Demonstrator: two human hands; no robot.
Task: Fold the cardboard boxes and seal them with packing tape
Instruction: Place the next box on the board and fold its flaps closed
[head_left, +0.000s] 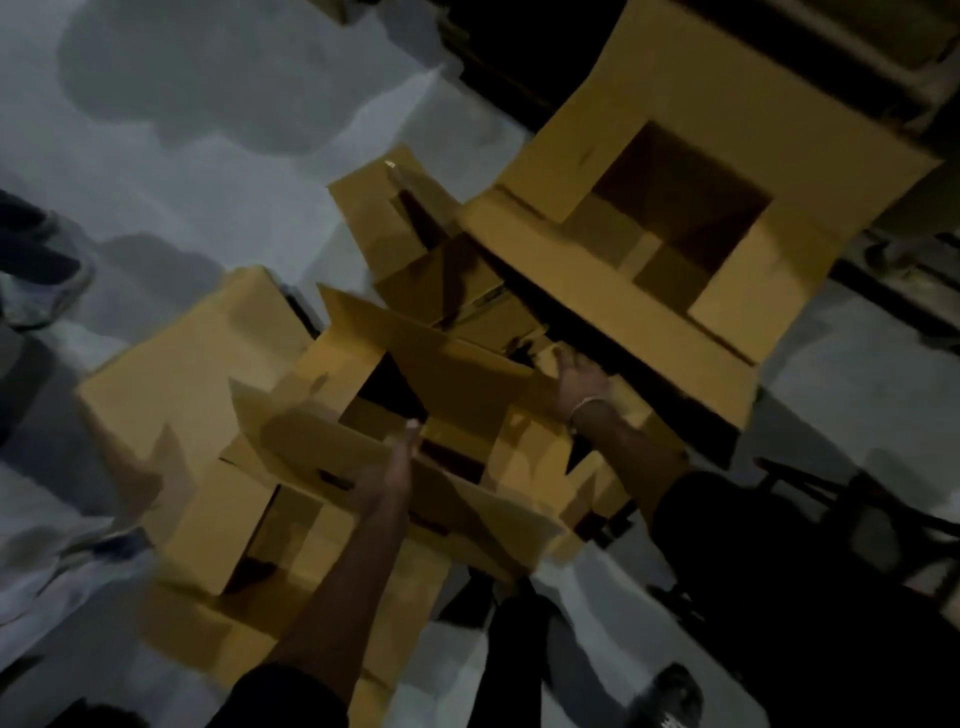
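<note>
Forearms: two bare forearms reach up from 6 o'clock, dark sleeves at the bottom edge; frame is dim and motion-blurred.
Left hand: just below centre, fingers straight and together, pointing toward 12 o'clock, laid against the edge of a raised flap; not curled round anything.
Right hand: right of centre, toward 2 o'clock from the left hand, fingers spread wide and flat on the cardboard; pale bracelet on the wrist.
Near box: open cardboard box between and under both hands, flaps standing up and out, dark hollow showing at its middle; both hands touch its flaps.
Lower cardboard: more brown panels at 7 o'clock, beneath the near box, overlapping; single boxes hard to separate in the blur.
Left box: closed-looking brown face at 9 o'clock, just beside the near box.
Middle box: smaller open box just above centre, flaps splayed, beyond the near box.
Far box: large open box at 1 o'clock, four flaps spread flat outward, dark square opening, tilted in the frame.
Floor: pale grey with darker patches, from 9 to 12 o'clock.
Shoe: another person's foot at the left edge, well apart from the boxes.
Packing tape: cannot tell where it is.
</note>
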